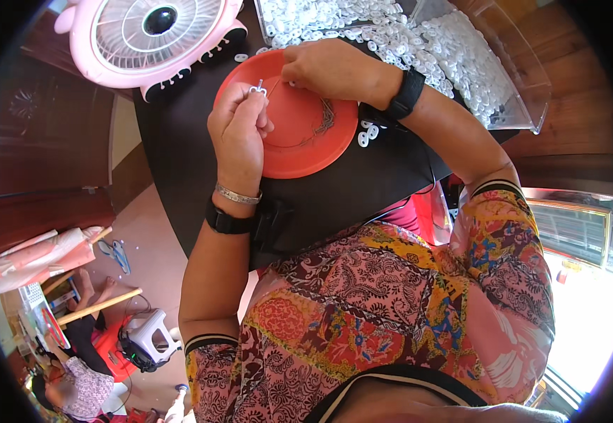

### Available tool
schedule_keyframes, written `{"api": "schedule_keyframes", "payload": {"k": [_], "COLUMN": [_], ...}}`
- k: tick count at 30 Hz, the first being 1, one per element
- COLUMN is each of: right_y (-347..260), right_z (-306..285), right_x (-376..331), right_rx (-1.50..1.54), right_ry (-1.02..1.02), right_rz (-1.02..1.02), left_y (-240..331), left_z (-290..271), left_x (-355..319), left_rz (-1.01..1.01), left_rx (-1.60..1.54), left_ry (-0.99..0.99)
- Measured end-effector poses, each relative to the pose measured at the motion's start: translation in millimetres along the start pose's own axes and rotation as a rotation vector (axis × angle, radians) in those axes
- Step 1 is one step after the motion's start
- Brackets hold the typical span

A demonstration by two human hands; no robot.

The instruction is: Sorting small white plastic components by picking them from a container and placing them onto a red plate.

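My left hand (241, 130) is closed, pinching a small white plastic piece (258, 89) between thumb and fingers. Just to its right, my right hand (331, 70) is closed too, its fingertips on a thin brownish strand (275, 86). Both hands are over a round orange-red plate (299, 163). A tangle of thin, dark brown strands (326, 120) lies on the plate's right side. Whether the strand touches the white piece is too small to tell.
Many white oval two-holed pieces (461, 63) are heaped in a clear bin (535, 106) at the far right. A few loose ones (364, 138) lie beside the plate on the dark table (320, 211). A pink fan (84, 42) stands far left. Another person (88, 381) sits lower left.
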State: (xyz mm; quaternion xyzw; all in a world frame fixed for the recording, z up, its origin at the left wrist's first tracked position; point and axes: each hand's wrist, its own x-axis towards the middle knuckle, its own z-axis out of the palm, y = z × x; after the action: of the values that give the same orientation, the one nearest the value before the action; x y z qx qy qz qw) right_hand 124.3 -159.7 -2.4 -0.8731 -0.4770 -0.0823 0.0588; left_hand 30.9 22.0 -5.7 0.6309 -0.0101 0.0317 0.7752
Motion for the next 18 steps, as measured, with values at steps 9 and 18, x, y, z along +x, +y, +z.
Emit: {"api": "schedule_keyframes", "payload": {"k": [9, 18], "right_y": [-9, -25], "right_z": [-10, -20], "right_x": [-12, -21], "right_rx": [0.560, 1.560], "right_ry": [0.096, 0.152], "right_rz": [0.221, 0.504], "left_y": [-2, -1], "left_z": [0, 11], "left_x": [-2, -8], "left_rz": [0.003, -0.034], "left_rx": [0.004, 0.032], "left_ry": [-0.017, -0.075]}}
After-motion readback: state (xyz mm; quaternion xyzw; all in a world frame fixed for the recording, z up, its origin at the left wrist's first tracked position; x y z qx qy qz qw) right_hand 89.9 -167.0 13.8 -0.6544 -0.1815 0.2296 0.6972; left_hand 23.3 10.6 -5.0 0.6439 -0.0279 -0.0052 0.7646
